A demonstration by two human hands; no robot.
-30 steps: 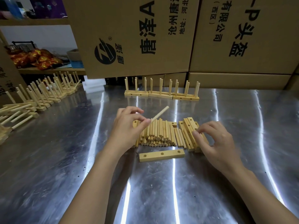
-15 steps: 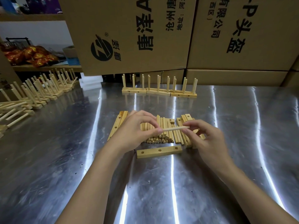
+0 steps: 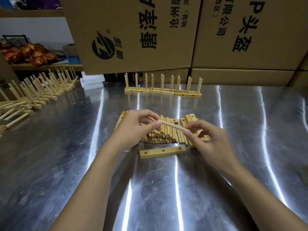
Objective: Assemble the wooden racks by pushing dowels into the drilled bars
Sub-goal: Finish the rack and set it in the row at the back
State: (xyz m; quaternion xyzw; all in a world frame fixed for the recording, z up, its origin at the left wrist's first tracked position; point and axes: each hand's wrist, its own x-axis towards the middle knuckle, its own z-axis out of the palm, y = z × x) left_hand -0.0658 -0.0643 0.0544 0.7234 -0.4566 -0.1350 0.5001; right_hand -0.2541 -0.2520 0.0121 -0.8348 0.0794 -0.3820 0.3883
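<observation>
Finished racks (image 3: 41, 92) lined far left, clear of work zone; left hand (image 3: 133, 130) pinches dowel (image 3: 171, 126) at left end, thumb and forefinger curled on it; dowel near level above loose dowel pile (image 3: 160, 136), likely re-grip before insertion; drilled bar (image 3: 171, 151) flat just in front of pile, holes up, ready; right hand (image 3: 213, 142) pinches dowel's other end; shiny steel table (image 3: 233, 164); cardboard boxes (image 3: 130, 64) stacked behind

Pale dowel (image 3: 171, 126) aloft; three-holed bar (image 3: 162, 152) flat below.
</observation>
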